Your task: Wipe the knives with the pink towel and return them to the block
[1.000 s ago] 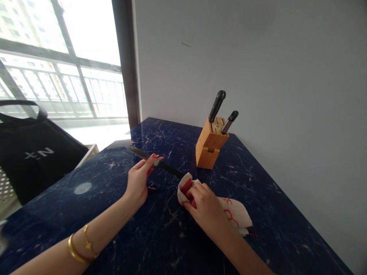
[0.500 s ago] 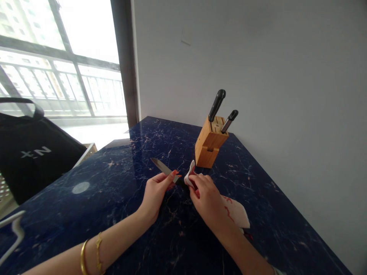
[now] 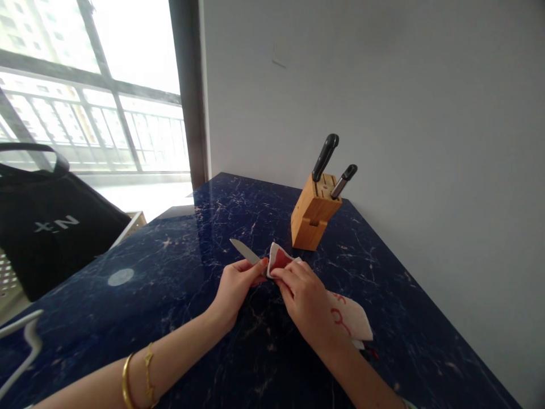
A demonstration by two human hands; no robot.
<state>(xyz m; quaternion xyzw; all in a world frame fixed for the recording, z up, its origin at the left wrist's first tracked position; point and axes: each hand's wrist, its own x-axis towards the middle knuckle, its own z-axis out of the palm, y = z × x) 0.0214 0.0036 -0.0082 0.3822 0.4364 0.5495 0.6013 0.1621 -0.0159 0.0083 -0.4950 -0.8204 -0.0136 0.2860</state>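
A kitchen knife (image 3: 246,250) points up and to the left, its blade pinched near the base by my left hand (image 3: 236,287). My right hand (image 3: 301,287) grips a white cloth with red markings (image 3: 349,318). One corner of the cloth stands up by my left fingertips, around the knife's handle end, and most of the handle is hidden by the cloth and fingers. The rest of the cloth hangs out behind my right wrist. Just beyond my hands stands a wooden knife block (image 3: 311,213) holding a black-handled knife (image 3: 326,157) and a tool with a black and metal handle (image 3: 344,182).
The dark blue marbled table (image 3: 170,307) spreads under my hands, with a round pale spot (image 3: 121,277) at left. A black bag (image 3: 59,227) stands beyond its left edge. A white curved rod (image 3: 29,335) shows at lower left. A grey wall (image 3: 404,142) rises behind.
My right hand has moved the cloth left onto the knife's handle end, beside my left fingers. The dark handle that showed before is now mostly covered. The camera view has shifted slightly.
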